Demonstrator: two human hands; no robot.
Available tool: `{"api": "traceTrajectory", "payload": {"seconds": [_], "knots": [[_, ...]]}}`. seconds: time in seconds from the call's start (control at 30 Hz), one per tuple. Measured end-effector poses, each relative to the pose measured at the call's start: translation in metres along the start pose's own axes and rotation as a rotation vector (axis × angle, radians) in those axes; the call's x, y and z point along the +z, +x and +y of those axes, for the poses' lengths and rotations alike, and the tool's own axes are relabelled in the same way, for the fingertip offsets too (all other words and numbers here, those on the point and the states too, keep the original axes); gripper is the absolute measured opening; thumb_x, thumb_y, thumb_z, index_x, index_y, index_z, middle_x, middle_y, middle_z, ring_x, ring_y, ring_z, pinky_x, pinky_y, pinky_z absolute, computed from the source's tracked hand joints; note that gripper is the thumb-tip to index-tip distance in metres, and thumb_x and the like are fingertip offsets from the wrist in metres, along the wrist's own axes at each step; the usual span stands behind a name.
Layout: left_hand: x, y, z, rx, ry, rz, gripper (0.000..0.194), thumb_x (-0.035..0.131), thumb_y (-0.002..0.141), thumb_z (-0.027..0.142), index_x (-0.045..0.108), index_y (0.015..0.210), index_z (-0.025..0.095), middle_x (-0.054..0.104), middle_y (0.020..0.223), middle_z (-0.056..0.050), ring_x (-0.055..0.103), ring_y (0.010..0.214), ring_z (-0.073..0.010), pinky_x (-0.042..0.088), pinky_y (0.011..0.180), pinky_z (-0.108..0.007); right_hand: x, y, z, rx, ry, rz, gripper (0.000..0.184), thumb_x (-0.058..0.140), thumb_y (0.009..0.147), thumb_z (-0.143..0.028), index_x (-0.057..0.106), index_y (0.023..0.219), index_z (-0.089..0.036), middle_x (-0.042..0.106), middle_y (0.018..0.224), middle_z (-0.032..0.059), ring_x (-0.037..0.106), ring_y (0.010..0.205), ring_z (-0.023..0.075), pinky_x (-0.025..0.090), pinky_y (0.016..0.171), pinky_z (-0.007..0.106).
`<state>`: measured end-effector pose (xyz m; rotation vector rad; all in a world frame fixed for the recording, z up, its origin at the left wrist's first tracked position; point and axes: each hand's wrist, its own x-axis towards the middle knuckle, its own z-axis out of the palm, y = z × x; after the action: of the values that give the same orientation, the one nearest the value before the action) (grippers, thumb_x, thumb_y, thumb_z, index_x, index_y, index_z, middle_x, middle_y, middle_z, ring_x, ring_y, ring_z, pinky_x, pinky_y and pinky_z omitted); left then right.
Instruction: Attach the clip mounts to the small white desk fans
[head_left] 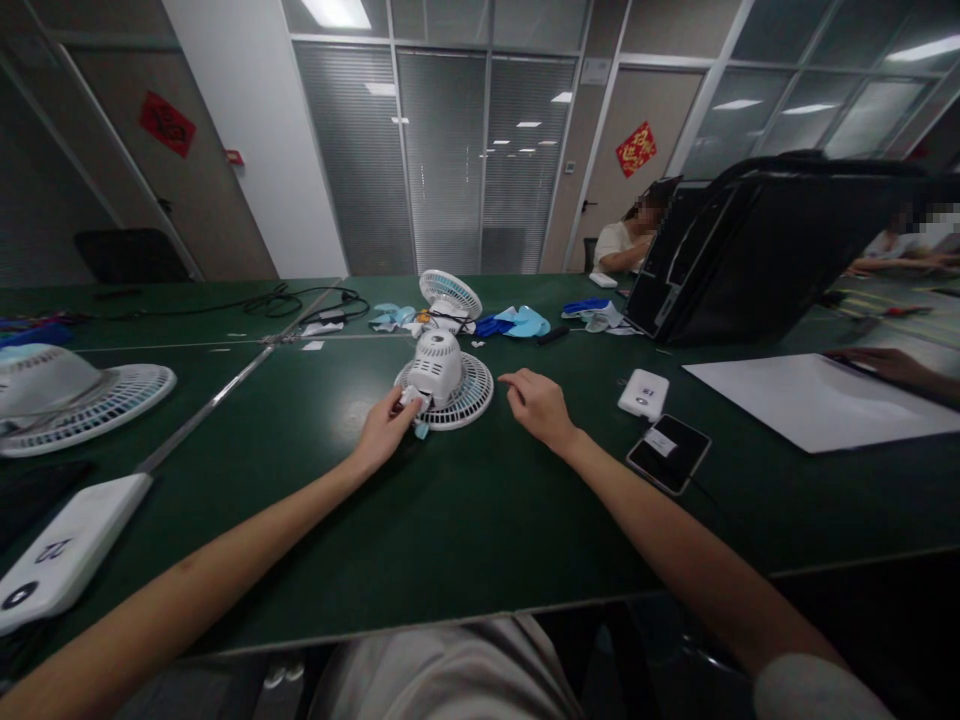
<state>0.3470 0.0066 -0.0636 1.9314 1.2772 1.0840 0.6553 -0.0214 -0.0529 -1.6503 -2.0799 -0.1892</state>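
A small white fan [436,368] lies face down on the green table, its rounded motor housing pointing up and its round grille beneath. At its near left side, my left hand [386,432] pinches a small white piece [412,396] against the housing; what that piece is I cannot make out. Just below it, a small light-blue bit [421,430] hangs at the grille's edge. To the right of the fan, my right hand [541,408] is held apart from it, index finger stretched out and the other fingers loosely bent, with nothing in it.
Behind stands a second fan [450,298] among blue cloths [517,322] and cables [281,300]. Another fan [97,400] and a white power bank [71,545] lie left. Rightward are a power bank [643,393], a phone [671,470], a white sheet [817,400], a black case [772,250] and other people.
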Motion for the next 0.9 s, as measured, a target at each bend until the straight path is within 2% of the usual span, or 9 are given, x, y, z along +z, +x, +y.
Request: {"api": "traceTrajectory", "payload": {"seconds": [0.07,0.13,0.17,0.23,0.33,0.47,0.6,0.7,0.9], "knots": [[0.013,-0.016,0.013,0.013,-0.106,-0.104,0.036,0.054,0.092,0.055,0.064,0.107,0.024,0.069,0.095,-0.008,0.065,0.085,-0.0253,0.051,0.074,-0.037,-0.001,-0.007,-0.024,-0.389,0.016,0.079,0.031,0.047,0.099,-0.022,0.066,0.124,-0.019,0.068,0.11,0.0088,0.063,0.089,0.0204,0.049,0.082,0.034],[0.023,-0.029,0.023,0.013,-0.159,-0.177,0.035,0.053,0.093,0.055,0.061,0.112,0.026,0.068,0.1,-0.008,0.064,0.087,-0.026,0.05,0.075,-0.039,-0.002,-0.017,-0.047,-0.743,-0.001,0.093,0.028,0.049,0.099,-0.025,0.065,0.121,-0.019,0.068,0.1,0.0064,0.062,0.079,0.0173,0.046,0.067,0.029],[0.026,-0.034,0.026,0.018,-0.157,-0.203,0.034,0.052,0.094,0.055,0.061,0.112,0.027,0.068,0.1,-0.008,0.063,0.087,-0.026,0.05,0.075,-0.04,-0.002,-0.021,-0.056,-0.861,-0.02,0.097,0.027,0.05,0.098,-0.026,0.065,0.12,-0.019,0.067,0.095,0.0049,0.061,0.075,0.0163,0.044,0.063,0.029],[0.029,-0.042,0.031,0.048,-0.114,-0.239,0.03,0.052,0.095,0.055,0.059,0.107,0.028,0.066,0.096,-0.007,0.062,0.085,-0.0255,0.049,0.076,-0.04,-0.004,-0.028,-0.071,-0.989,-0.076,0.123,0.024,0.051,0.098,-0.03,0.064,0.115,-0.018,0.066,0.091,0.0042,0.06,0.071,0.0155,0.04,0.057,0.028],[0.024,-0.047,0.034,0.1,-0.033,-0.271,0.028,0.046,0.099,0.054,0.056,0.098,0.027,0.063,0.09,-0.006,0.059,0.084,-0.0246,0.048,0.077,-0.039,-0.008,-0.032,-0.079,-1.031,-0.136,0.155,0.023,0.051,0.099,-0.032,0.064,0.11,-0.017,0.064,0.087,0.0036,0.058,0.067,0.0153,0.037,0.054,0.029],[0.004,-0.047,0.037,0.18,0.07,-0.312,0.029,0.038,0.102,0.049,0.055,0.095,0.027,0.062,0.097,-0.007,0.06,0.092,-0.0256,0.048,0.084,-0.041,-0.008,-0.033,-0.082,-0.969,-0.174,0.143,0.021,0.05,0.099,-0.03,0.065,0.106,-0.017,0.065,0.084,0.0037,0.057,0.071,0.0171,0.04,0.057,0.03],[-0.013,-0.05,0.042,0.256,0.223,-0.384,0.023,0.05,0.097,0.05,0.057,0.106,0.029,0.064,0.102,-0.008,0.063,0.089,-0.0278,0.047,0.08,-0.042,-0.005,-0.036,-0.089,-0.927,-0.172,0.114,0.028,0.051,0.1,-0.038,0.065,0.104,-0.014,0.066,0.091,0.0075,0.059,0.078,0.0196,0.041,0.061,0.031],[-0.02,-0.053,0.046,0.236,0.266,-0.437,0.031,0.06,0.091,0.049,0.057,0.116,0.03,0.067,0.103,-0.008,0.065,0.084,-0.0288,0.047,0.073,-0.04,-0.006,-0.039,-0.093,-0.89,-0.188,0.084,0.032,0.051,0.102,-0.044,0.064,0.098,-0.015,0.065,0.093,0.0084,0.059,0.081,0.0206,0.042,0.064,0.032],[-0.039,-0.044,0.047,0.096,0.221,-0.587,0.044,0.07,0.083,0.047,0.055,0.118,0.025,0.066,0.088,-0.004,0.063,0.074,-0.0243,0.045,0.062,-0.033,-0.016,-0.043,-0.094,-0.844,-0.152,0.027,0.028,0.052,0.103,-0.041,0.063,0.112,-0.017,0.065,0.099,0.0084,0.058,0.087,0.0219,0.042,0.067,0.033]]}}
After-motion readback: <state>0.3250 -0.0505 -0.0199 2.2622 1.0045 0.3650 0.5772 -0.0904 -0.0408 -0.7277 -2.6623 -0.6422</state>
